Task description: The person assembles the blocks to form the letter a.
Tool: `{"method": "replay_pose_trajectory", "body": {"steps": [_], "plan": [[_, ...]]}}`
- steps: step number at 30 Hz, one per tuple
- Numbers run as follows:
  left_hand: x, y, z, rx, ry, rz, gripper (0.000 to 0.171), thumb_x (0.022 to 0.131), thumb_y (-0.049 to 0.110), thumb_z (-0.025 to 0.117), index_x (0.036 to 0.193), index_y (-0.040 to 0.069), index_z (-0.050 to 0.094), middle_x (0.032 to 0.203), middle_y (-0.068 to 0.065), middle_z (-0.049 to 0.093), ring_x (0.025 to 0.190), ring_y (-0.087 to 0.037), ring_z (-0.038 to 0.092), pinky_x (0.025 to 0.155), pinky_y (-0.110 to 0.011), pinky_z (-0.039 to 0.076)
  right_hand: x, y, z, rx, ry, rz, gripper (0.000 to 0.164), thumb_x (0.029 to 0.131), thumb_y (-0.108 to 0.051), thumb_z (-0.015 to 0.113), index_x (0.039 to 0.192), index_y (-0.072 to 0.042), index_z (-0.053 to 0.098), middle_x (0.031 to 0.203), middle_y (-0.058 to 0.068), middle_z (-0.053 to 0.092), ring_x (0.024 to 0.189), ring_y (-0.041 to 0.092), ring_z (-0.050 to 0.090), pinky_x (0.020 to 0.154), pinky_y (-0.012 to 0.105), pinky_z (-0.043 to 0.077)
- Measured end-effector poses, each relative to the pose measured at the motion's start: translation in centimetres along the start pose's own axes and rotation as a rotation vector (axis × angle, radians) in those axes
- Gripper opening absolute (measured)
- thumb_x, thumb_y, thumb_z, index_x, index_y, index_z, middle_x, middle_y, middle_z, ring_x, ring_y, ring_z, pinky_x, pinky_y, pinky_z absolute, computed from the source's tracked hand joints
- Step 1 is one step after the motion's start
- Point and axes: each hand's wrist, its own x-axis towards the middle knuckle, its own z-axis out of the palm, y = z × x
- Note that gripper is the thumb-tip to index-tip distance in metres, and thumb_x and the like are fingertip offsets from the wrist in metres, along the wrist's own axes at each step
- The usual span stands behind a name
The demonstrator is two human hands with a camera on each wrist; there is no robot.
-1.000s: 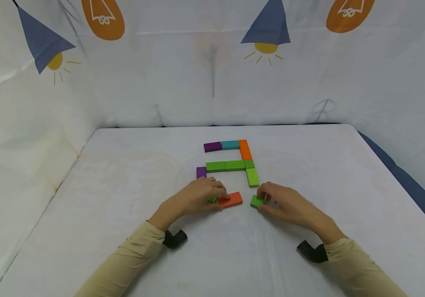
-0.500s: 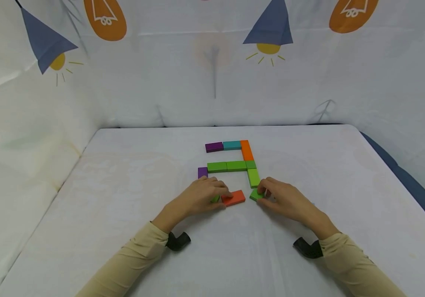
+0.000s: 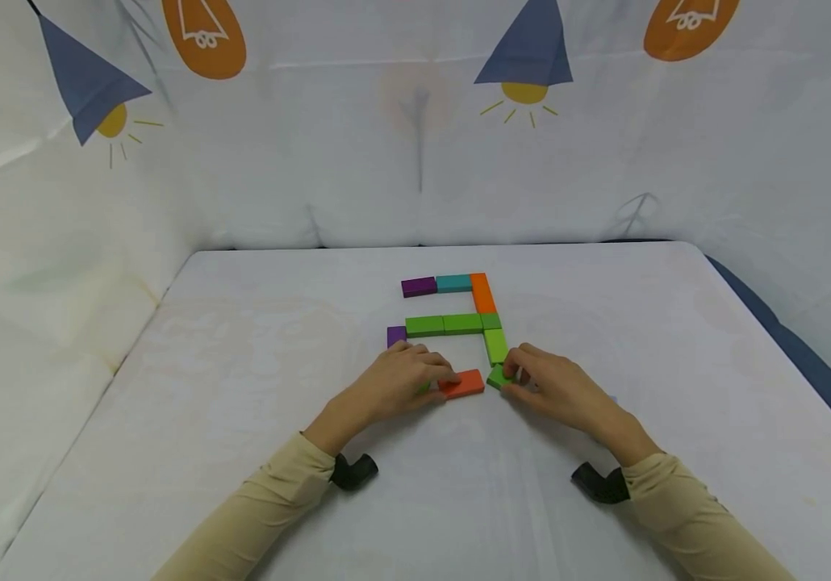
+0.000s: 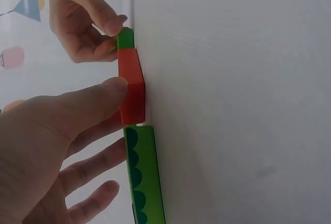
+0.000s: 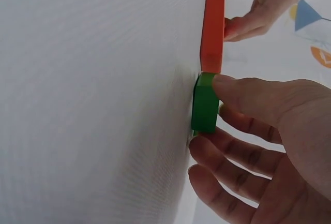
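Observation:
My left hand [image 3: 390, 383] pinches an orange-red block [image 3: 466, 382] between thumb and fingers, flat on the table. A green block [image 4: 145, 175] with dark scalloped markings lies beside it in the left wrist view, mostly hidden under that hand in the head view. To the right, my right hand [image 3: 564, 391] pinches a small green block [image 3: 497, 378], turned at an angle, close to the near end of a lime-green block [image 3: 495, 347]. In the right wrist view this small block [image 5: 206, 104] sits end to end with the orange-red one [image 5: 212, 32].
Beyond the hands, more blocks form a connected line: dark purple [image 3: 419, 286], teal [image 3: 453, 283], orange [image 3: 483, 293] and several green ones [image 3: 462, 324]. A purple block [image 3: 396, 336] is partly behind my left hand. White cloth [image 3: 299, 161] hangs behind the table [image 3: 270, 323].
The orange-red block has slid right and slightly away with my left hand. My right hand has moved the small green block away, up to the lime-green block's end, and turned it.

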Motion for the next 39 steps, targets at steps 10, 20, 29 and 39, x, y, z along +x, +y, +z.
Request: {"method": "replay_pose_trajectory", "body": {"steps": [10, 20, 29, 39], "plan": [[0.0, -0.2, 0.1, -0.014, -0.036, -0.026, 0.033, 0.090, 0.034, 0.064, 0.121, 0.024, 0.065, 0.121, 0.007, 0.065, 0.114, -0.016, 0.056, 0.100, -0.038, 0.040, 0.4, -0.2, 0.2, -0.013, -0.016, 0.004, 0.020, 0.083, -0.023, 0.073, 0.092, -0.017, 0.056, 0.089, -0.008, 0.058, 0.078, 0.007, 0.058, 0.067, 0.023, 0.049], [-1.4, -3.2, -3.0, -0.154, 0.051, -0.018, 0.059, 0.080, 0.033, 0.076, 0.134, 0.023, 0.053, 0.139, -0.003, 0.048, 0.129, -0.023, 0.040, 0.102, -0.047, 0.036, 0.4, -0.4, -0.3, -0.023, 0.032, 0.014, 0.021, 0.084, -0.024, 0.072, 0.088, -0.019, 0.053, 0.084, -0.008, 0.055, 0.076, 0.007, 0.054, 0.064, 0.022, 0.047], [-2.3, -4.8, -3.5, -0.197, -0.143, -0.062, 0.033, 0.076, 0.024, 0.079, 0.108, 0.024, 0.070, 0.111, 0.000, 0.054, 0.106, -0.016, 0.042, 0.092, -0.034, 0.044, 1.6, -1.9, -0.7, 0.022, -0.095, -0.069, 0.020, 0.086, -0.022, 0.070, 0.103, -0.016, 0.061, 0.092, -0.005, 0.055, 0.079, 0.008, 0.055, 0.070, 0.022, 0.049], [-1.8, -5.0, -2.4, -0.169, -0.139, -0.033, 0.030, 0.080, 0.020, 0.076, 0.109, 0.026, 0.069, 0.112, 0.000, 0.056, 0.106, -0.016, 0.045, 0.093, -0.035, 0.043, 3.2, -3.2, 0.1, -0.035, -0.164, -0.112, 0.030, 0.085, -0.021, 0.070, 0.114, -0.014, 0.065, 0.089, -0.005, 0.049, 0.073, 0.006, 0.048, 0.064, 0.018, 0.043]]}}
